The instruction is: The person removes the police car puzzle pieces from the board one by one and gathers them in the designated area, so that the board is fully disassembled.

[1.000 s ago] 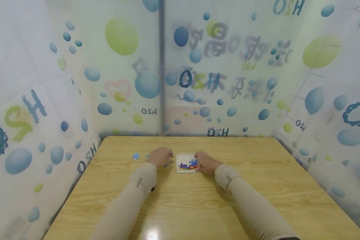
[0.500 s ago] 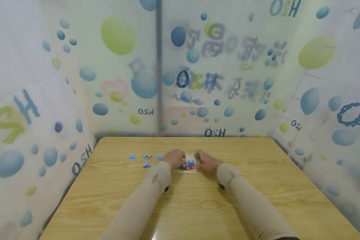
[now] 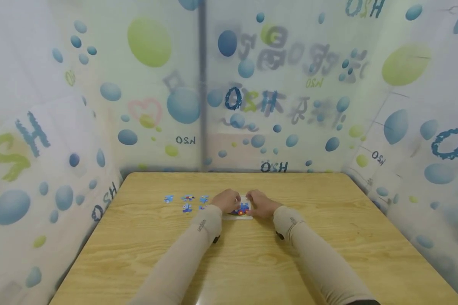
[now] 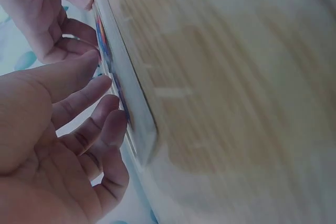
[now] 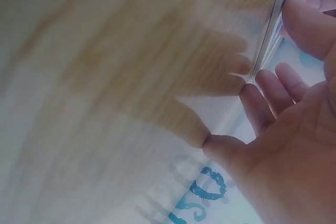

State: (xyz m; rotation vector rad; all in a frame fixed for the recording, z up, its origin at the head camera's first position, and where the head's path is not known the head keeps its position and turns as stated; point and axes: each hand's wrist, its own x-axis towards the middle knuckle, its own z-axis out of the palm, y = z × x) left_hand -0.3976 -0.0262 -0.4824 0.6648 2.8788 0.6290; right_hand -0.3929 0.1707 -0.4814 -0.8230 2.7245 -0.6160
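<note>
A white-rimmed puzzle board [image 3: 238, 218] with a red and blue picture lies flat between the hands. Over its left part, my left hand [image 3: 225, 201] has thumb and fingers loosely bent; in the left wrist view the fingertips of my left hand [image 4: 68, 124] meet the board [image 4: 142, 129], with no piece visible between them. My right hand [image 3: 263, 204] grips the board's right side, thumb at the near edge. In the right wrist view, my right hand [image 5: 294, 98] has its thumb on the board's edge [image 5: 270, 32] and other fingertips on the tabletop.
Several loose blue puzzle pieces, among them one at the far left [image 3: 168, 198], one with red and yellow [image 3: 188, 198] and one below it [image 3: 187, 207], lie left of the board on the wooden table [image 3: 244, 262]. A patterned curtain [image 3: 290, 127] stands behind the table.
My left hand has moved right, from beside the loose pieces to over the board, uncovering more pieces. My right hand remains at the board's right side. The view has shifted slightly.
</note>
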